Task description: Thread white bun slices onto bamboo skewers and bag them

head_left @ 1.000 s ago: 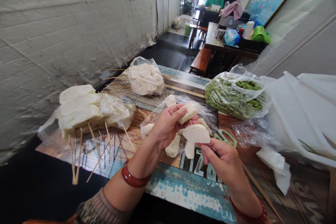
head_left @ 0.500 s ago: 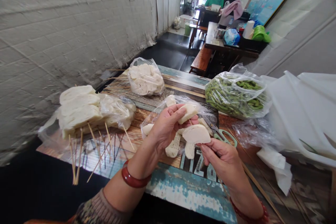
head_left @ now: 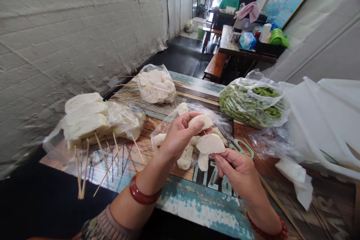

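My left hand (head_left: 184, 129) pinches a pale, half-round, bread-like slice (head_left: 203, 122) between thumb and fingers. Just below it, a second pale slice (head_left: 210, 143) is gripped at its lower right edge by my right hand (head_left: 234, 165). A thin stick shows below my right palm; whether it runs into the slice is hidden. Under both hands, loose pale pieces (head_left: 185, 158) lie on and around a clear plastic bag (head_left: 165, 124). Scissors with green handles (head_left: 240, 146) rest right behind my right hand.
Skewered pale slices (head_left: 87, 118) are stacked at the left, their sticks jutting over the table's front edge. Behind stands a bag of pale slices (head_left: 156, 84). A bag of green pods (head_left: 250, 101) and white plastic containers (head_left: 323, 120) occupy the right. Bamboo skewers (head_left: 278, 206) lie at front right.
The slice in my left hand has tilted, its broad face turning more towards me, and shifted slightly. My right hand and its slice have hardly moved.
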`<action>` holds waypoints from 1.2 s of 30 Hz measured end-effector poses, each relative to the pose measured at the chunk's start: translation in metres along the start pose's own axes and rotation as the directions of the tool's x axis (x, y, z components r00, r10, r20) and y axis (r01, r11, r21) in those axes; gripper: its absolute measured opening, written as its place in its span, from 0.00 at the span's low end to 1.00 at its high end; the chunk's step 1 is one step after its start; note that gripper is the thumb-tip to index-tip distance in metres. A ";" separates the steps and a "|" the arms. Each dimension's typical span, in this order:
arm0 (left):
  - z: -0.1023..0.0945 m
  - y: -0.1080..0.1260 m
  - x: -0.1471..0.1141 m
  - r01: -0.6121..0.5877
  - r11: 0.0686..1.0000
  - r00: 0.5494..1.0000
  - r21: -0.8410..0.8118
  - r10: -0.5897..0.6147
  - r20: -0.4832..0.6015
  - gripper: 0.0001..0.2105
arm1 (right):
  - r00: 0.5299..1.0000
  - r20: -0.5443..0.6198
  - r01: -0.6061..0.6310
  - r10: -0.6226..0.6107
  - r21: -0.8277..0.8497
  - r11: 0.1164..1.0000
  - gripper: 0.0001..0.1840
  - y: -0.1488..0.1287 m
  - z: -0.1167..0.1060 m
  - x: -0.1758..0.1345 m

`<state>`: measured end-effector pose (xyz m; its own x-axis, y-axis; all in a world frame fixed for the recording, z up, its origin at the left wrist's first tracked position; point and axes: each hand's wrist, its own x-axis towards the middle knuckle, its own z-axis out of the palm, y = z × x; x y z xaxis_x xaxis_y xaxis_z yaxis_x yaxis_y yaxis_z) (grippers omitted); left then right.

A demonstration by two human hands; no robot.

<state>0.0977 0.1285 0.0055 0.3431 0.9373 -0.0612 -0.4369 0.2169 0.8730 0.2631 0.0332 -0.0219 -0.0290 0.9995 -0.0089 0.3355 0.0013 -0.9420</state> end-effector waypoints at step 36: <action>-0.009 -0.001 -0.017 -0.028 0.995 0.994 -0.091 0.037 0.099 0.17 | 0.956 0.031 0.289 -0.290 -0.248 0.925 0.15 0.011 -0.012 0.008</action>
<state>0.0845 0.1150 0.0013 0.4074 0.9130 0.0194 -0.5204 0.2146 0.8265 0.2774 0.0412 -0.0282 -0.1543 0.9546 0.2547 0.5358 0.2974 -0.7902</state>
